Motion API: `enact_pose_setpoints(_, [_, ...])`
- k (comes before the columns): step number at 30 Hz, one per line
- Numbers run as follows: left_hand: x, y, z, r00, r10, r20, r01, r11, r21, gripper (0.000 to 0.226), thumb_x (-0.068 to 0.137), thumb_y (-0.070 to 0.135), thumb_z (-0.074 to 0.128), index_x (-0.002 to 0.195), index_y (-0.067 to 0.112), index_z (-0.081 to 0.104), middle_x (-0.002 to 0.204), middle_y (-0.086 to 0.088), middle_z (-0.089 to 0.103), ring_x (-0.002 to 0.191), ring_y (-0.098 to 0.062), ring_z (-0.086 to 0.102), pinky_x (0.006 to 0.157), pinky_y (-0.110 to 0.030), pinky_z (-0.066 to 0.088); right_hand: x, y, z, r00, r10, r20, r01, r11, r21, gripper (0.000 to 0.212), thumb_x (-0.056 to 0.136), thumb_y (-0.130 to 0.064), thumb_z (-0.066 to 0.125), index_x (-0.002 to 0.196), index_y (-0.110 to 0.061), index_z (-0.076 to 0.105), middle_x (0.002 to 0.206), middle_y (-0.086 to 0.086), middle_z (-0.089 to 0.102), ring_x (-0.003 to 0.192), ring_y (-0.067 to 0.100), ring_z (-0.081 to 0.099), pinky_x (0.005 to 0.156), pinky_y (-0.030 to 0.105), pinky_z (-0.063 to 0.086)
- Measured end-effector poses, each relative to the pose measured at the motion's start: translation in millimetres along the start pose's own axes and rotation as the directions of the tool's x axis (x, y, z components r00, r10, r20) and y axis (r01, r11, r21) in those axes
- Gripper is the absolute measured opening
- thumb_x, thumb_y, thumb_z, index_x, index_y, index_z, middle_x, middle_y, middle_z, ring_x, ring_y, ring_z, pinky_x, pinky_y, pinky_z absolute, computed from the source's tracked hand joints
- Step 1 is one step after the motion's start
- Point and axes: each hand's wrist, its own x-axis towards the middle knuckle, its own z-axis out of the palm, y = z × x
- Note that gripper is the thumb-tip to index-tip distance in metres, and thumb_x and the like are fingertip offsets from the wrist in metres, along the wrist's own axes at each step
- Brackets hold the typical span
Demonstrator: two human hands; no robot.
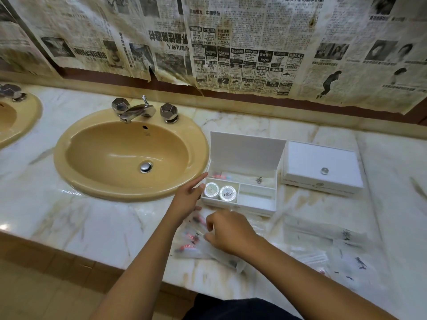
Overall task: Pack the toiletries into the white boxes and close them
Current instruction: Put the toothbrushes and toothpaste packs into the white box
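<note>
A person stands at a marble counter point(97, 227) beside a tan sink point(129, 155), seen from a head-worn camera looking down at both bare hands. An open white box point(240, 192) sits on the counter just right of the sink, its hinged lid upright; two round foil-topped tubs point(219, 191) fill its front left compartment, and a wrapped item lies in the back compartment. A second white box point(322, 168), closed, with a small knob on its lid, stands just beside it on the right. The left hand point(188, 197) is released, fingers straight, touching the open box's left wall as if to steady it. The right hand point(228, 233) hovers over clear plastic sachets point(194, 241) scattered near the counter's front edge; its fingers curl down among them, but blur hides whether it grasps one. More sachets point(323, 234) lie to the right. The sachets look light, limp and slippery, likely best pinched at a sealed edge; the box seems stiff and light, so it may slide when pushed.
</note>
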Motion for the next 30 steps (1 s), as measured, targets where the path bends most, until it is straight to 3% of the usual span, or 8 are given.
enact_pose_setpoints(2, [0,-1,0,1.0,0.011,-0.005,-0.011,1.0,0.011,0.036,0.099,0.028,0.05,0.131,0.043,0.055,0.13,-0.015,0.051,0.071,0.005,0.051,0.075,-0.034,0.057,-4,-3,6,0.997,-0.005,0.072,0.009,0.999,-0.053,0.031,0.084,-0.04,0.063,0.101,-0.014,0.063,0.106,0.009,0.064,0.097,0.032,0.059,0.074,0.033,0.042])
enact_pose_setpoints(8, [2,-6,-2,1.0,-0.007,-0.001,0.007,1.0,0.015,0.033,0.098,0.033,0.051,0.124,0.053,0.057,0.067,0.01,0.046,0.073,-0.012,0.042,0.081,-0.047,0.055,-10,-9,18,0.988,-0.04,0.152,0.066,0.983,-0.17,0.023,0.085,-0.02,0.06,0.102,-0.005,0.058,0.107,0.018,0.06,0.097,0.037,0.059,0.067,0.033,0.03])
enact_pose_setpoints(18, [3,-4,-1,1.0,-0.008,0.011,0.007,1.0,0.021,0.032,0.097,0.035,0.051,0.123,0.054,0.057,0.083,-0.003,0.046,0.081,-0.014,0.047,0.079,-0.039,0.058,-12,-15,1,0.987,-0.026,0.156,0.063,0.968,-0.242,0.034,0.083,0.001,0.051,0.116,-0.007,0.057,0.099,0.016,0.06,0.092,0.036,0.059,0.057,0.031,0.028])
enact_pose_setpoints(21, [3,-5,-3,1.0,-0.012,0.019,0.012,1.0,0.02,0.033,0.098,0.034,0.051,0.123,0.053,0.057,0.081,-0.004,0.041,0.079,-0.015,0.045,0.076,-0.034,0.057,-12,-14,-24,0.99,-0.008,0.141,0.042,0.971,-0.237,0.013,0.084,0.002,0.049,0.086,-0.011,0.048,0.104,0.017,0.062,0.097,0.036,0.06,0.067,0.031,0.034])
enact_pose_setpoints(27, [5,-6,-1,0.998,0.061,-0.006,-0.062,0.998,-0.006,0.035,0.098,0.022,0.053,0.125,0.045,0.058,0.085,0.01,0.043,0.067,0.0,0.053,0.085,-0.018,0.046,-4,3,-70,0.995,0.097,-0.01,-0.097,0.973,-0.211,0.013,0.083,-0.003,0.049,0.087,-0.012,0.058,0.089,0.008,0.058,0.09,0.034,0.058,0.068,0.03,0.035])
enact_pose_setpoints(28, [6,-7,-2,0.998,0.065,-0.013,-0.065,0.998,0.002,0.036,0.098,0.02,0.053,0.126,0.043,0.059,0.098,0.004,0.067,0.077,-0.001,0.061,0.089,-0.018,0.043,-2,7,-77,0.993,0.11,-0.041,-0.116,0.973,-0.197,0.012,0.082,-0.002,0.049,0.083,-0.012,0.056,0.083,0.006,0.054,0.086,0.034,0.056,0.067,0.03,0.035])
enact_pose_setpoints(29, [6,-7,-3,0.998,0.062,-0.012,-0.062,0.998,0.014,0.039,0.098,0.017,0.053,0.127,0.042,0.06,0.133,0.001,0.055,0.095,-0.005,0.062,0.093,-0.02,0.043,0,11,-82,0.989,0.127,-0.071,-0.138,0.974,-0.178,0.012,0.081,-0.002,0.05,0.083,-0.011,0.058,0.082,0.006,0.054,0.084,0.034,0.056,0.067,0.03,0.036])
enact_pose_setpoints(30, [7,-9,-3,0.999,0.055,-0.002,-0.054,0.998,0.024,0.043,0.097,0.012,0.052,0.128,0.042,0.059,0.128,0.006,0.062,0.11,-0.008,0.059,0.097,-0.025,0.044,3,15,-85,0.984,0.144,-0.107,-0.159,0.976,-0.15,0.014,0.081,-0.002,0.052,0.088,-0.011,0.061,0.086,0.007,0.057,0.082,0.032,0.057,0.067,0.03,0.039])
